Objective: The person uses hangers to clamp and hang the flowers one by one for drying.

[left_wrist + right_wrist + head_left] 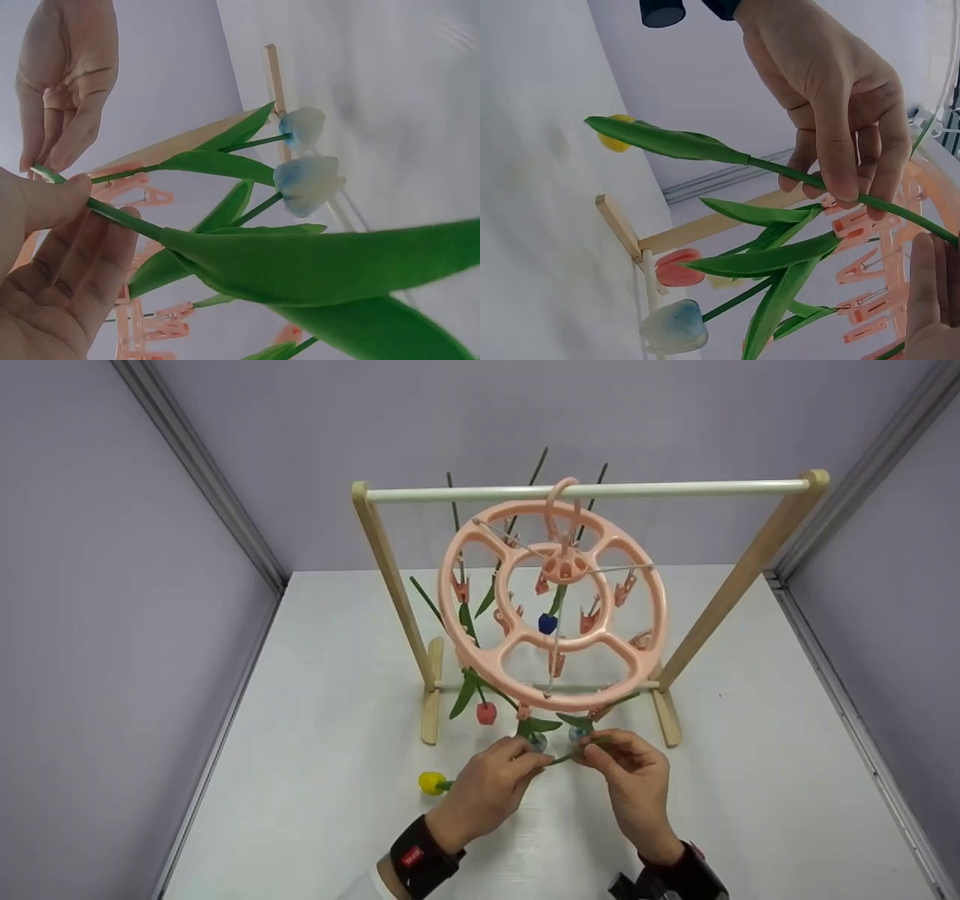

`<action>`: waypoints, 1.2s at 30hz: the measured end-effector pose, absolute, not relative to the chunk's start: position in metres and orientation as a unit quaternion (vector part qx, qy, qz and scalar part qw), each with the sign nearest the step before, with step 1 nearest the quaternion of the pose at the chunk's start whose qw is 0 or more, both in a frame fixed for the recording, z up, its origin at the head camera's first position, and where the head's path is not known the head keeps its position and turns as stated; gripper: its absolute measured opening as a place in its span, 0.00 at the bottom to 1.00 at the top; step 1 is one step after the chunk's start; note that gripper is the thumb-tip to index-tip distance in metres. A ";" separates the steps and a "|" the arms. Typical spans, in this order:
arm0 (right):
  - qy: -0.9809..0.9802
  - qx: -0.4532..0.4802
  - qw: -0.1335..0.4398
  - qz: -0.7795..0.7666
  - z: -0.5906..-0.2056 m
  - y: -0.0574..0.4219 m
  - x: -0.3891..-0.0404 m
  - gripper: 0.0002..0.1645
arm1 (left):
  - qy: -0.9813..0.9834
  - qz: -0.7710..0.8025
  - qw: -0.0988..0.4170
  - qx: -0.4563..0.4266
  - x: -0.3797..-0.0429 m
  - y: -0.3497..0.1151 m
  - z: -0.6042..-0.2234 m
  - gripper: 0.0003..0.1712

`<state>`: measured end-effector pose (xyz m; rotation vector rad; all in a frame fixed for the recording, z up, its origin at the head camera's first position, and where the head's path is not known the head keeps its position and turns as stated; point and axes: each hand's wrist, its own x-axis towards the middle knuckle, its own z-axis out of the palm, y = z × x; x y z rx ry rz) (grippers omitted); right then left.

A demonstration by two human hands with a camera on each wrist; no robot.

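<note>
A yellow tulip with green leaves lies crosswise under my left hand, which pinches its stem near the leaves. My right hand has thumb and fingertips on the far end of the same stem, as the left wrist view also shows. Just beyond both hands hangs a round pink clip hanger. From its near rim two blue-and-white tulips hang head down in the clips, close to the fingers. A red tulip hangs to their left, and a dark blue tulip farther in.
The hanger's hook sits over the white rail of a wooden rack, whose feet stand on the white table. Several bare pink clips dangle from the rings. Stems of clipped tulips stick up at the back. Grey walls enclose the table.
</note>
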<state>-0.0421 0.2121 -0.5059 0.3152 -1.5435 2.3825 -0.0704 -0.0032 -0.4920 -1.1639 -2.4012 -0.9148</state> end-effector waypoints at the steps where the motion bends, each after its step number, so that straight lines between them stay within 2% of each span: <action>1: -0.530 0.112 0.143 0.829 -0.505 0.212 -0.043 0.11 | -0.839 -0.326 0.157 -0.406 -0.070 -0.002 -0.492 0.07; 12: -0.573 0.141 0.140 0.795 -0.489 0.221 -0.049 0.14 | -0.817 -0.388 0.124 -0.407 -0.071 0.003 -0.491 0.07; 21: -0.573 0.228 0.133 0.776 -0.478 0.236 -0.059 0.15 | -0.805 -0.444 0.060 -0.389 -0.074 0.004 -0.489 0.06; 29: -0.627 0.248 0.121 0.729 -0.464 0.245 -0.065 0.17 | -0.785 -0.496 0.003 -0.372 -0.078 0.009 -0.480 0.07; 36: -0.643 0.280 0.114 0.704 -0.454 0.249 -0.068 0.19 | -0.765 -0.537 -0.025 -0.355 -0.083 0.019 -0.469 0.07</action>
